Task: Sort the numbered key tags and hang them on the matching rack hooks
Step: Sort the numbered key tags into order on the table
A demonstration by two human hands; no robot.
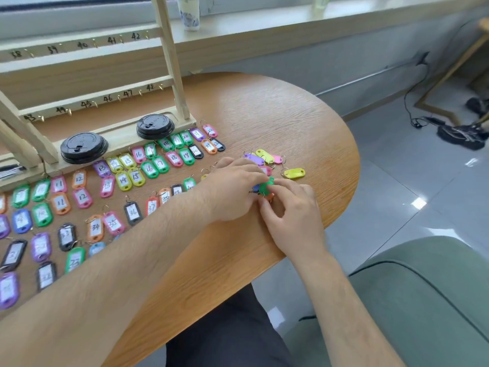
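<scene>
Head view: sorting step; your left hand [232, 190] and right hand [292, 217] together pinch a green key tag [266, 185] by the loose pile [264, 157]; next, read its number, then place it in sequence

Key tags [82, 197] lie in rows on the worktop [264, 115] left of the left hand [232, 192], the rack [169, 62] behind them; loose tags [293, 173] lie beyond the right hand [291, 213].
</scene>
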